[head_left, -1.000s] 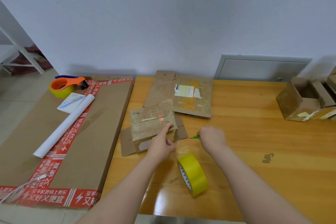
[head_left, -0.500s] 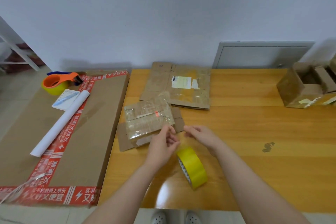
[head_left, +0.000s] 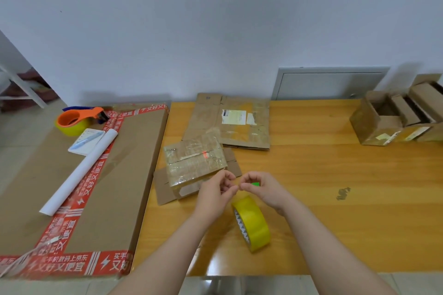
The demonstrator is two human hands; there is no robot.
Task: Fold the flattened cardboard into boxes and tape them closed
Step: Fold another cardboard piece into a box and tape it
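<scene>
While the left hand (head_left: pixel 213 193) and right hand (head_left: pixel 266 190) meet fingertip to fingertip low in the middle of the frame, both have curled fingers. The right grips a small green thing (head_left: pixel 255 183); whether the left pinches anything I cannot tell. Just below them one loose yellow tape roll (head_left: pixel 255 227) stands on edge on the wooden table (head_left: pixel 335 223). Just left of the hands one small box (head_left: pixel 195 163), wrapped in clear tape, sits on a flat cardboard piece (head_left: pixel 163 189). A second, larger flattened cardboard (head_left: pixel 208 122) lies above it, its white label (head_left: pixel 233 117) too small to read. Open boxes (head_left: pixel 374 124) stand at the upper right, their count unclear. At left, one big flat carton (head_left: pixel 124 175) carries red tape (head_left: pixel 72 264) printed "又好又便宜". On it lie one orange tape dispenser (head_left: pixel 79 116), one white paper roll (head_left: pixel 79 172) and one notepad (head_left: pixel 79 148).
</scene>
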